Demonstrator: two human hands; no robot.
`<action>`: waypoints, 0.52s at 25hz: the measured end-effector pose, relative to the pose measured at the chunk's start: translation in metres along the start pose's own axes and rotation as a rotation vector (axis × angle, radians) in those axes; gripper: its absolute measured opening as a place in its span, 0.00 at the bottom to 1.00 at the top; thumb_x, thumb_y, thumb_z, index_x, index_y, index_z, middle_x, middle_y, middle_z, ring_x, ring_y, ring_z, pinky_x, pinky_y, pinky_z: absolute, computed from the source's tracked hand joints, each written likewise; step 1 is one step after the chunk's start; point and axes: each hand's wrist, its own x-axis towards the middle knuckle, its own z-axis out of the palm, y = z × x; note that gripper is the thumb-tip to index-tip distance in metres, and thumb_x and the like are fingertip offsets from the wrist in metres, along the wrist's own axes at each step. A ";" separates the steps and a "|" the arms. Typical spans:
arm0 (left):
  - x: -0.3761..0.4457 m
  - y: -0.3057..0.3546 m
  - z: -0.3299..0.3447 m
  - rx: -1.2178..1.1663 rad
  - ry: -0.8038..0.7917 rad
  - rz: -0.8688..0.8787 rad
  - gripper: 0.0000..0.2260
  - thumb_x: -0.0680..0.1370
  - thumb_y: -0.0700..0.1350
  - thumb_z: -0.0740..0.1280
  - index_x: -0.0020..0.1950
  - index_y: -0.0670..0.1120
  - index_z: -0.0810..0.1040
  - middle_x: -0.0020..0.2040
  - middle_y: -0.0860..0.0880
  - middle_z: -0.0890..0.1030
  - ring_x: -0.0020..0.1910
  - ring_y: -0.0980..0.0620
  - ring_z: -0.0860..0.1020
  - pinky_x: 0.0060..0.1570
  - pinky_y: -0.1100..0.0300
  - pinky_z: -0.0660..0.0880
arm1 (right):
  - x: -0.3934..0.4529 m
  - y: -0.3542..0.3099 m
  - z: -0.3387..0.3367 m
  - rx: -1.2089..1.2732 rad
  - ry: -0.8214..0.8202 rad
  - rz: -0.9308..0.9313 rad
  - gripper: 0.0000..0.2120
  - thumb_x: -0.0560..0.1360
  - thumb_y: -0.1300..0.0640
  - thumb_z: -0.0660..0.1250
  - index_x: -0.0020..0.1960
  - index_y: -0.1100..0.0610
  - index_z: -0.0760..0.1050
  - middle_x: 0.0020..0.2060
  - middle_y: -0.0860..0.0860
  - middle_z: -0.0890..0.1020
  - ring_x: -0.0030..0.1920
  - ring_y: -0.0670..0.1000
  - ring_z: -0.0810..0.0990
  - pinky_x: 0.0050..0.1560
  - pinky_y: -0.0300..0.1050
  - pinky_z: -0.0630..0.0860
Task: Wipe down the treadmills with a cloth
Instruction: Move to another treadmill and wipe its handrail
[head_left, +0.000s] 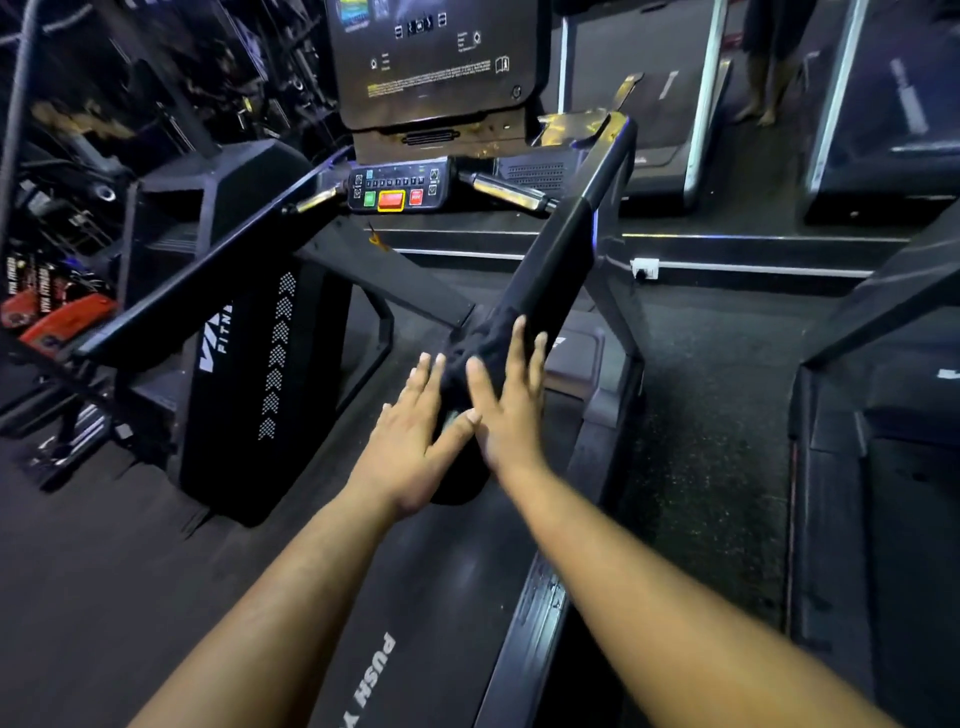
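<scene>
I stand on a black treadmill (426, 597) facing its console (431, 62). A dark cloth (480, 340) is draped over the near end of the right handrail (566, 244). My left hand (410, 441) lies flat with straight fingers on the cloth's left side. My right hand (506, 405) presses flat with spread fingers on top of the cloth and rail. The two thumbs touch between the hands. Most of the cloth is hidden under my hands and blends with the black rail.
The left handrail (208, 280) runs on the far side of the belt. A control panel (397, 189) with green and red buttons sits under the console. Other treadmills (675, 156) stand to the right; a person's bare legs (763, 88) show at the back.
</scene>
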 end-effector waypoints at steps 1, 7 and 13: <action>0.001 0.000 -0.001 -0.058 0.011 0.004 0.43 0.71 0.74 0.49 0.81 0.54 0.46 0.81 0.57 0.44 0.78 0.63 0.43 0.79 0.45 0.47 | -0.026 -0.002 0.001 0.001 -0.056 -0.042 0.36 0.75 0.31 0.54 0.79 0.39 0.46 0.81 0.50 0.42 0.81 0.53 0.45 0.79 0.53 0.49; 0.005 -0.001 -0.002 0.035 -0.043 -0.015 0.46 0.69 0.78 0.44 0.81 0.55 0.45 0.82 0.53 0.43 0.80 0.58 0.42 0.78 0.43 0.46 | 0.078 -0.007 -0.016 -0.269 -0.094 -0.103 0.23 0.82 0.49 0.60 0.76 0.44 0.64 0.81 0.53 0.49 0.80 0.62 0.46 0.78 0.59 0.51; 0.002 0.001 -0.007 0.110 -0.089 -0.048 0.49 0.66 0.80 0.40 0.81 0.55 0.39 0.81 0.57 0.38 0.78 0.60 0.37 0.77 0.40 0.43 | 0.047 -0.017 -0.012 -0.347 -0.127 -0.135 0.28 0.79 0.40 0.59 0.78 0.39 0.58 0.81 0.46 0.43 0.80 0.56 0.40 0.75 0.65 0.50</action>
